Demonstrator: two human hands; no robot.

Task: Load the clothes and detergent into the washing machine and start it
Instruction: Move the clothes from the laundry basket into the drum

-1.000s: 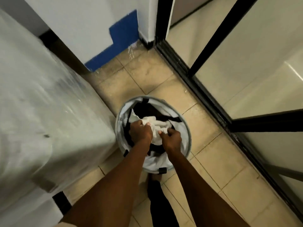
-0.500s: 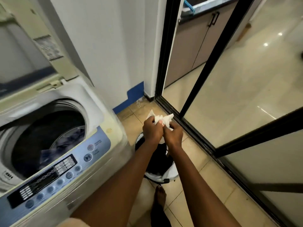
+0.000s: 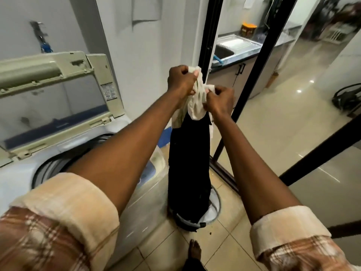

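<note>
My left hand (image 3: 180, 80) and my right hand (image 3: 220, 100) both grip the cream top end of a garment (image 3: 196, 100) at chest height. Its long black part (image 3: 188, 163) hangs straight down into the round laundry basket (image 3: 213, 214) on the floor. The top-loading washing machine (image 3: 23, 173) stands at the left with its lid (image 3: 52, 98) raised. My left forearm crosses above its drum opening (image 3: 52, 167), whose inside is mostly hidden. No detergent is in view.
A black-framed sliding glass door (image 3: 252, 87) runs along the right of the basket. Behind it are a kitchen counter with a steel sink (image 3: 236, 45) and an orange container (image 3: 248, 29). My bare foot (image 3: 194, 250) stands on the tiled floor.
Both hands have risen from inside the basket to chest height, drawing the garment upward until its black length hangs out of the basket. The view has tilted up from the floor.
</note>
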